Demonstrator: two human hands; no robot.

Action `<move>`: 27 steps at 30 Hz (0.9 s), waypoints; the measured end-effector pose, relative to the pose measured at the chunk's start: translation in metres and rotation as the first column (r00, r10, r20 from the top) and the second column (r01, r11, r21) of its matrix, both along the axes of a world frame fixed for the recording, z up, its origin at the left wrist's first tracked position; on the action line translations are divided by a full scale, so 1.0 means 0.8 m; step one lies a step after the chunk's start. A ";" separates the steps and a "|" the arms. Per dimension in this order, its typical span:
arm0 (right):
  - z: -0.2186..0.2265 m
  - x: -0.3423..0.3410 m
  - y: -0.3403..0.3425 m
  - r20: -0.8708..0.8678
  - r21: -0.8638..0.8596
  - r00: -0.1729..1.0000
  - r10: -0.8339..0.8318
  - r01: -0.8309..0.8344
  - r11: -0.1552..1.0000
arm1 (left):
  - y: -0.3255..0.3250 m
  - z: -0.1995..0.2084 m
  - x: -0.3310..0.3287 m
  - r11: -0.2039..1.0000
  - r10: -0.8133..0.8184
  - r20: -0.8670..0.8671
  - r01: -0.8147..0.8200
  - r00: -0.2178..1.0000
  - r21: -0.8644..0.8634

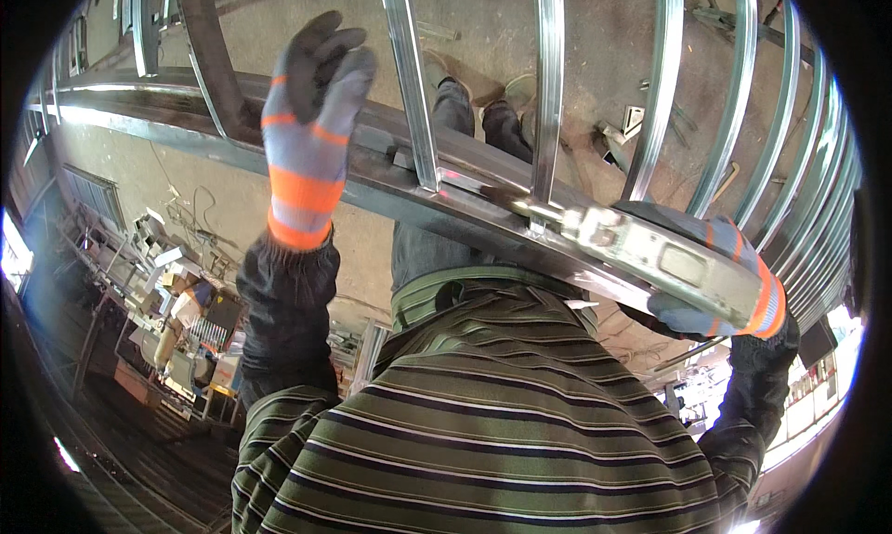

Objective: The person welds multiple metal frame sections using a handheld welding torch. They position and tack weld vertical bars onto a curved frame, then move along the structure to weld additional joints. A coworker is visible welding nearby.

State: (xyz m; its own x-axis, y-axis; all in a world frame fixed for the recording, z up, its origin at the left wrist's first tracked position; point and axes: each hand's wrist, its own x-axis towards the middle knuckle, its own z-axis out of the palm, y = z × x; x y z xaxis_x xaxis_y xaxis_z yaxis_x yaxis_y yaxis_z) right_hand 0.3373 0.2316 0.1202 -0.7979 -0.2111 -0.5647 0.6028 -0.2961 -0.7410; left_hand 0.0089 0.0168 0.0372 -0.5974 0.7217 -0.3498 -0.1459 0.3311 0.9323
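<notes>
My left hand [321, 130], in a grey glove with orange bands and dark fingertips, is raised above a metal rail [395, 192]. Its fingers are stretched and slightly bent, and nothing shows in them. My right hand [720, 235], in a matching glove, is wrapped round a long silver tool [686, 267] with a slim front end. The tool lies across the line of the rail, its front end pointing left toward the foot of an upright bar [548, 97]. That end is blurred; I cannot tell whether it touches the metal.
More shiny bars [662, 97] stand in a row to the right. A thick dark post [209, 56] joins the rail on the left. My shoes [520, 90] and loose tools [618, 144] are on the floor past the rail. A cluttered heap of boxes and parts [190, 316] lies at left.
</notes>
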 end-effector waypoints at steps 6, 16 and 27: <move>-0.053 -0.041 -0.032 -0.197 -0.113 0.979 -0.051 0.029 0.993 | -0.005 -0.036 0.000 0.928 -0.347 0.096 0.357 0.933 -0.112; -0.060 -0.053 -0.036 -0.060 -0.306 0.991 -0.119 0.095 0.947 | -0.015 -0.051 -0.001 0.949 -0.310 0.110 0.314 0.944 -0.018; -0.058 -0.047 -0.033 0.026 -0.295 0.998 -0.053 0.058 0.954 | -0.019 -0.044 -0.017 0.903 -0.415 0.023 0.415 0.910 -0.108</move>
State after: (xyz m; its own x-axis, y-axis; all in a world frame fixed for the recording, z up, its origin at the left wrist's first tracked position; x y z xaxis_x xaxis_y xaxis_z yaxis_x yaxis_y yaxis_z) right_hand 0.3001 0.2054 0.0736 -0.8039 -0.3260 -0.4974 0.5908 -0.5339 -0.6049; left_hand -0.0046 0.0016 0.0022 -0.2522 0.8622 -0.4394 0.0267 0.4601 0.8875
